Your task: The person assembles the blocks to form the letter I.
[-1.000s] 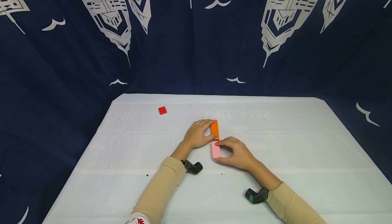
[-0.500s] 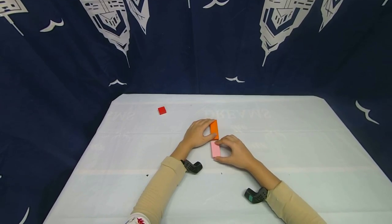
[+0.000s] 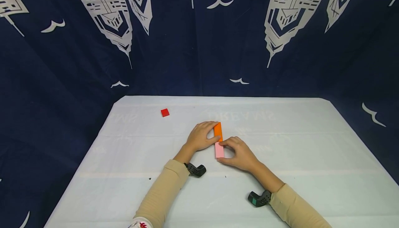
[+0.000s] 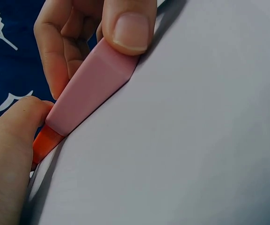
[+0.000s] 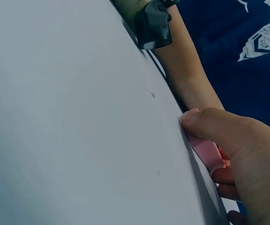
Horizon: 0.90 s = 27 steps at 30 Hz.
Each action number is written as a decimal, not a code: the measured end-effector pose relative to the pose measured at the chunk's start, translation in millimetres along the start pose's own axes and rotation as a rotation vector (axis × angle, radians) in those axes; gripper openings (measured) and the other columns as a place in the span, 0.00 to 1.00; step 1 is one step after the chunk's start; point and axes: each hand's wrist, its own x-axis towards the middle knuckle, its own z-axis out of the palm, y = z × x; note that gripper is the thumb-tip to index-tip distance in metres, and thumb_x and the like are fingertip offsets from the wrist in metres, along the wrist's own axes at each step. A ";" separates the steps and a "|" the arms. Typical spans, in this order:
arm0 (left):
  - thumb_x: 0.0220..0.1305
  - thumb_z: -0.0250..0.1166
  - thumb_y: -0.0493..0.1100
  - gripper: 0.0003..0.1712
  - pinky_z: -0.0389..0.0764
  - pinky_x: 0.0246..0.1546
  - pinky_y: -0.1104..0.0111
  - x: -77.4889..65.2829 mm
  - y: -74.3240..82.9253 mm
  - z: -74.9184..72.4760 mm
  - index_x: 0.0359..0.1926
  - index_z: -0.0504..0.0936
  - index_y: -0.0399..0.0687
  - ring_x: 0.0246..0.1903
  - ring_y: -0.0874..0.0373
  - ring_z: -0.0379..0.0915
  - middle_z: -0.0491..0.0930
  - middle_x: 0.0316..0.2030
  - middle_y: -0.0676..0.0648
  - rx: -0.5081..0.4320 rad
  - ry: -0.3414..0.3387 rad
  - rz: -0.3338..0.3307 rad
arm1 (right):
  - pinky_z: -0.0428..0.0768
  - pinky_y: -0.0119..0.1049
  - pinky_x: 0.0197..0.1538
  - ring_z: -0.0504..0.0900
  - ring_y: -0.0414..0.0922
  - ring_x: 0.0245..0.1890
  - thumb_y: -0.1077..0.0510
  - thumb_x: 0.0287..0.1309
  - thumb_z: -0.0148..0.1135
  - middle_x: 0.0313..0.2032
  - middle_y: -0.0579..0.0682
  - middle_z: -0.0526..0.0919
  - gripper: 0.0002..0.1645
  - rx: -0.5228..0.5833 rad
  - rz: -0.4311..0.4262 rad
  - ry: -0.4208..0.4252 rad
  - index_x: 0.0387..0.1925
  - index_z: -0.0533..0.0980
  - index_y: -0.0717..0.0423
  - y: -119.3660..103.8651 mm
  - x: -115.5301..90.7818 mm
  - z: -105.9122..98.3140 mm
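Note:
On the white table, an orange block [image 3: 218,131] and a pink block [image 3: 219,150] lie end to end in one line, their near and far ends touching. My left hand [image 3: 201,136] pinches the orange block between thumb and fingers at its two ends. With thumb and fingertips at either end, my right hand [image 3: 240,154] holds the pink block. The left wrist view shows the pink block [image 4: 91,84] meeting the orange block [image 4: 47,142] in front of it. In the right wrist view, the right thumb covers part of the pink block [image 5: 207,151].
A small red block [image 3: 165,112] lies near the table's far left. Tiny dark specks dot the white tabletop [image 3: 296,141]. Behind the table hangs a dark blue cloth [image 3: 174,58] with white printed buildings and birds. Both wrists wear black cameras.
My right hand has slid the pink block a little away from me, closing the narrow gap to the orange block. The left hand and orange block have stayed in place.

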 end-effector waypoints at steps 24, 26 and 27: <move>0.65 0.57 0.62 0.37 0.59 0.68 0.58 -0.1 -1.2 0.3 0.70 0.67 0.53 0.67 0.53 0.61 0.69 0.67 0.51 0.002 0.004 0.008 | 0.80 0.44 0.48 0.80 0.47 0.40 0.54 0.43 0.79 0.38 0.50 0.83 0.30 0.185 0.097 0.058 0.48 0.80 0.63 9.8 18.2 -5.3; 0.65 0.58 0.62 0.37 0.60 0.68 0.57 -0.2 -1.2 0.0 0.70 0.67 0.52 0.67 0.53 0.61 0.69 0.66 0.50 0.000 0.009 0.010 | 0.80 0.45 0.48 0.80 0.47 0.40 0.54 0.44 0.78 0.38 0.50 0.83 0.30 0.196 0.105 0.055 0.49 0.79 0.63 11.9 21.9 -5.5; 0.65 0.58 0.62 0.37 0.60 0.68 0.57 -0.4 -1.1 -0.3 0.70 0.67 0.52 0.67 0.53 0.61 0.69 0.66 0.50 0.000 0.009 0.010 | 0.80 0.45 0.48 0.80 0.47 0.40 0.54 0.44 0.78 0.39 0.50 0.83 0.30 0.199 0.108 0.054 0.49 0.79 0.63 13.0 23.5 -5.4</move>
